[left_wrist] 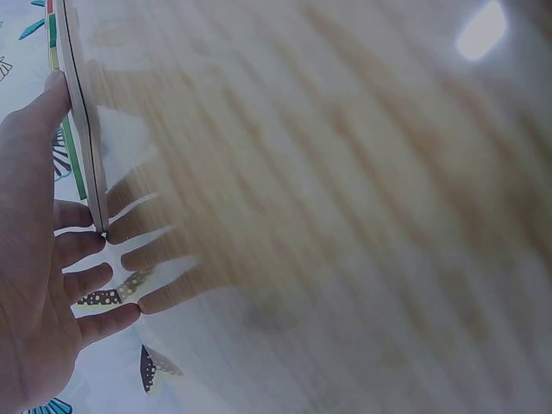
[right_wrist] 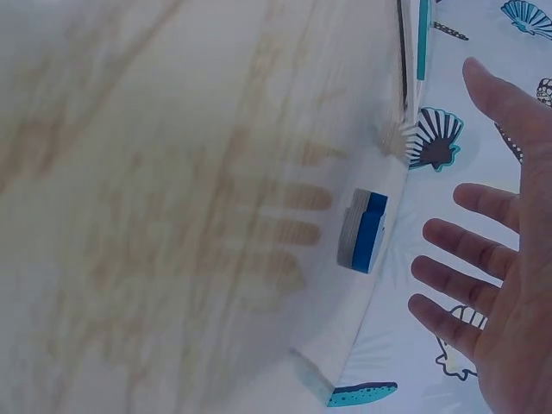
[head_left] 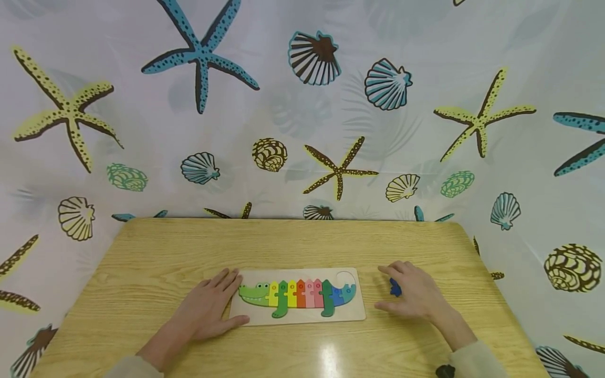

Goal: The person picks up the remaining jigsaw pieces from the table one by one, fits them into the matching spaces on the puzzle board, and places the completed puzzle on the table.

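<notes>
A crocodile jigsaw puzzle of coloured pieces [head_left: 293, 294] lies in a pale wooden board [head_left: 302, 317], with a bare curved recess at the tail's upper end. My left hand [head_left: 208, 304] rests at the board's left end, thumb near the lower corner and fingers at the upper one. The left wrist view shows those fingers extended along the board's edge [left_wrist: 84, 121]. Off the board's right end, my right hand [head_left: 413, 294] hovers with fingers spread around a small dark blue puzzle piece [head_left: 395, 286], partly hidden in the head view. In the right wrist view, a gap separates the hand from the blue piece [right_wrist: 369, 233].
The wooden table [head_left: 283, 241] reflects a bright light near its front. Behind and at both sides hangs a white curtain [head_left: 302, 121] printed with starfish and shells. A small dark object [head_left: 445, 371] shows beside the right sleeve [head_left: 477, 360].
</notes>
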Available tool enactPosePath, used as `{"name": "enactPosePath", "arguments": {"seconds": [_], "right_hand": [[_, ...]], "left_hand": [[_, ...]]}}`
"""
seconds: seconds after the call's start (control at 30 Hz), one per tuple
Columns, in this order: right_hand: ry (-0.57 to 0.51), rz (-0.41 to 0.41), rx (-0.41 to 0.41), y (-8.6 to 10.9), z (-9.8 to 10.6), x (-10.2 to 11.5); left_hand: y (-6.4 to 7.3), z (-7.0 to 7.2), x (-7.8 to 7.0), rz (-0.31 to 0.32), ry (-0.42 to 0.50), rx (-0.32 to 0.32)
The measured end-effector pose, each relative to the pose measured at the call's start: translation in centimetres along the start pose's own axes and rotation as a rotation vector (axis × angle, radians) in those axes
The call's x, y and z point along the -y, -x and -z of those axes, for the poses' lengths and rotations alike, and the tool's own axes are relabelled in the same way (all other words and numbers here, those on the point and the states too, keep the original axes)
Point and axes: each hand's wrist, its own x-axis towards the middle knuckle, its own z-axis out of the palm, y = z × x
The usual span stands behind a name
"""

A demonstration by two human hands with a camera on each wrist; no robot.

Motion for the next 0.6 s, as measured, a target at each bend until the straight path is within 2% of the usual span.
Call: {"name": "enactPosePath", "arguments": {"seconds": [0.3, 0.6], "right_hand": [[0.014, -0.039, 0.035, 0.3, -0.4, -0.9], [0.036, -0.054, 0.032, 0.6, -0.7, -1.6]], "left_hand": [[0.0, 0.2, -0.1, -0.002, -0.003, -0.003], [0.0, 0.2, 0.0, -0.007, -0.015, -0.006]]}}
